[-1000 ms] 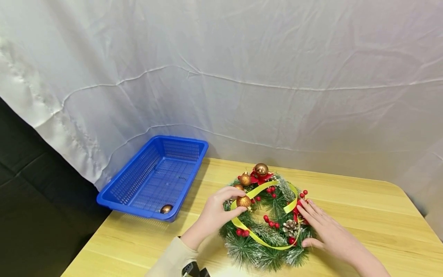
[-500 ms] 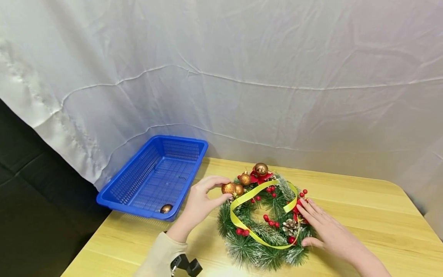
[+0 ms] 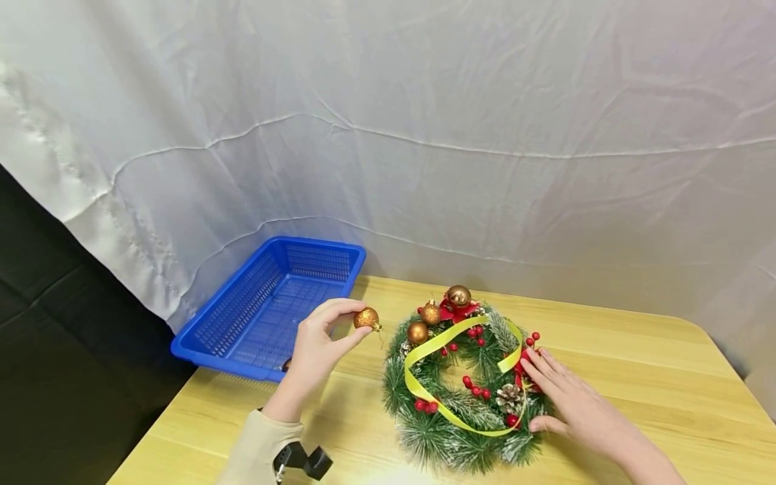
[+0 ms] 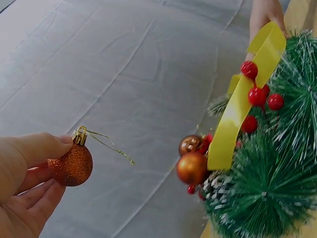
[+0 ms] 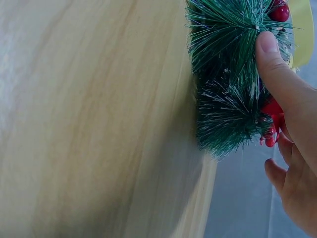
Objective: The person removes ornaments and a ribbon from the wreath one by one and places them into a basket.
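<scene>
Wooden table [image 3: 636, 377] is bearing the wreath [image 3: 463, 384], which the right hand [image 3: 570, 401] is pressing flat at three o'clock with straight fingers; it does well to keep that steady weight on. At nine o'clock of the wreath, just short of the blue basket [image 3: 242, 316], the left hand [image 3: 318, 347] is pinching the glittery gold bauble [image 3: 366, 318] between thumb and forefinger. Gripping near its cap [image 4: 79, 135] looks wisest, with the thread loop [image 4: 111, 146] dangling clear of the needles.

Glittery rough bauble [image 3: 366, 318], glossy satin ribbon [image 3: 434, 345], perforated plastic basket [image 3: 242, 306], matt wooden table [image 3: 636, 377].
</scene>
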